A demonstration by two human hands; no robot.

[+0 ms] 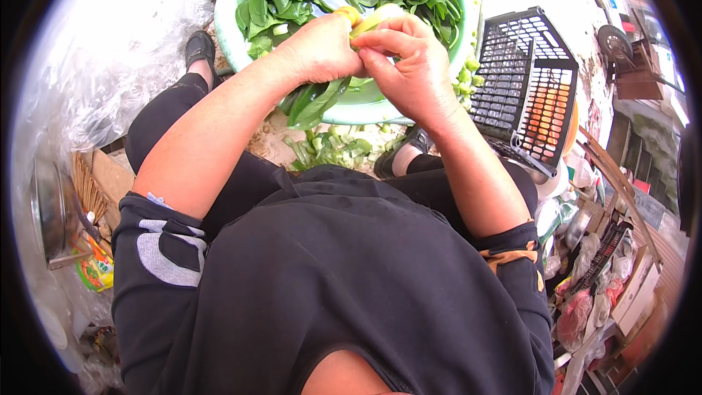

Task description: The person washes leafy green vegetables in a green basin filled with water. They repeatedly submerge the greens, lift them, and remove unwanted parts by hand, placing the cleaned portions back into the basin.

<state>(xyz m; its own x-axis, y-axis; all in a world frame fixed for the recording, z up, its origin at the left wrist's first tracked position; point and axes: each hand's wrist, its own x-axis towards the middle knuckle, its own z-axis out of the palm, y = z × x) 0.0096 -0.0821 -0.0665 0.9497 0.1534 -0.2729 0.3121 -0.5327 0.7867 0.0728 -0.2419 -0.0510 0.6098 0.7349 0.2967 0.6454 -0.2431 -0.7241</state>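
Observation:
Both hands meet over the near part of a pale green basin (229,33) holding water and bunches of leafy greens (277,0). My left hand (327,48) is closed around a leafy green stalk, whose dark leaves (318,103) hang below it over the basin's near rim. A yellow band-like thing (349,13) shows at this hand; I cannot tell whether it is worn or held. My right hand (408,63) pinches the pale stem (377,17) of the greens between thumb and fingers, touching the left hand. The fingertips of the left hand are mostly hidden.
A black plastic crate (502,79) stands right of the basin, with something orange behind its mesh. Cut stem ends (466,78) lie beside the basin, and leaf scraps (329,148) on the ground between my shoes. Clear plastic sheeting (115,66) spreads at the left; bags and boxes crowd the lower right.

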